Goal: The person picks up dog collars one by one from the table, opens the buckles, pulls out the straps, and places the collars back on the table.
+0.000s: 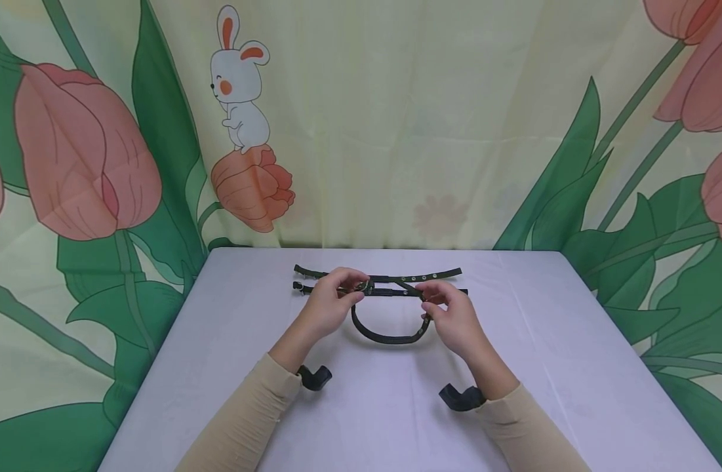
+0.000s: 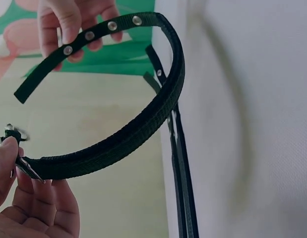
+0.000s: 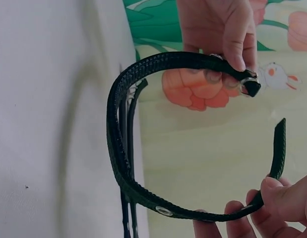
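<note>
Both hands hold a dark green and black collar (image 1: 390, 339), bent into an open loop above the white table. The left hand (image 1: 331, 305) pinches its buckle end between thumb and fingers; a metal buckle (image 3: 250, 85) shows at the thumb in the right wrist view. The right hand (image 1: 452, 318) pinches the other end, thumb on one face and fingers behind. Metal eyelets (image 2: 112, 26) run along that end, and the tip sticks out past the fingers. Between the two ends there is a gap. The padded middle hangs down toward the person.
Two similar straps lie side by side behind the hands, a far strap (image 1: 431, 276) with eyelets and a nearer strap (image 1: 390, 292). Black curved pieces (image 1: 315, 378) sit at the wrists. A curtain (image 1: 390, 131) with printed flowers and a rabbit hangs behind the table (image 1: 384, 406).
</note>
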A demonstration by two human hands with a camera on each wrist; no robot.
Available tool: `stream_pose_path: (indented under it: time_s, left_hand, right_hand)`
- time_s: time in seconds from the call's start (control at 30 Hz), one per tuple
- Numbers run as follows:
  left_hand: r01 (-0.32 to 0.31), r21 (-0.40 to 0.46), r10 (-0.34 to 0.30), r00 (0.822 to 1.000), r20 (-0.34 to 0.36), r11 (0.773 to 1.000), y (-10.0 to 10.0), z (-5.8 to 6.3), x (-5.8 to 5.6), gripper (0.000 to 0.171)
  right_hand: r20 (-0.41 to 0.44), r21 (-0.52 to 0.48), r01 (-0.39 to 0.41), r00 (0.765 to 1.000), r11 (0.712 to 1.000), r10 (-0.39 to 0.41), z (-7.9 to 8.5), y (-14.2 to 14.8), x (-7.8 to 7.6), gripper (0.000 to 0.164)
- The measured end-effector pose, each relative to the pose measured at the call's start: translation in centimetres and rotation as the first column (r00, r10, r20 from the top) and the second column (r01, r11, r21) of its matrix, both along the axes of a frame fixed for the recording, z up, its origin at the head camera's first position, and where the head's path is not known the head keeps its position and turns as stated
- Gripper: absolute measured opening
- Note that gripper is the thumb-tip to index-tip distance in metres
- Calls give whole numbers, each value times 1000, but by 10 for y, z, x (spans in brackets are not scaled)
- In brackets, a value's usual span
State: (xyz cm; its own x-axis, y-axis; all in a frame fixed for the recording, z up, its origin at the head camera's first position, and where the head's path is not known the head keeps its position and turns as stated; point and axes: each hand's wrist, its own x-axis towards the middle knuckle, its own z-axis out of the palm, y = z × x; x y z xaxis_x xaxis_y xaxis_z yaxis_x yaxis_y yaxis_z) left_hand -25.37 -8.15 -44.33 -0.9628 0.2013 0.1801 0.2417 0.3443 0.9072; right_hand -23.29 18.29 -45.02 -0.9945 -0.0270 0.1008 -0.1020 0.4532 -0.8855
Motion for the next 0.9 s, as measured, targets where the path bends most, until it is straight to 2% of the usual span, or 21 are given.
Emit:
stream_pose_path:
  time_s: [0.13, 0.57, 0.9]
  left_hand:
    - [-20, 11, 20, 1000, 5, 1000, -4, -2, -1, 30]
    - [-72, 22, 71, 996, 47, 997, -15, -4, -2, 27]
    - [-76, 37, 74, 996, 45, 996, -23, -9, -4, 35]
  right_hand:
    - [10, 0, 17, 1000, 1000, -17, 0, 1, -1, 40]
    - [-30, -1, 62, 998, 998, -62, -1, 11, -4, 34]
    - [10, -154, 69, 998, 986, -68, 0, 15, -3, 31]
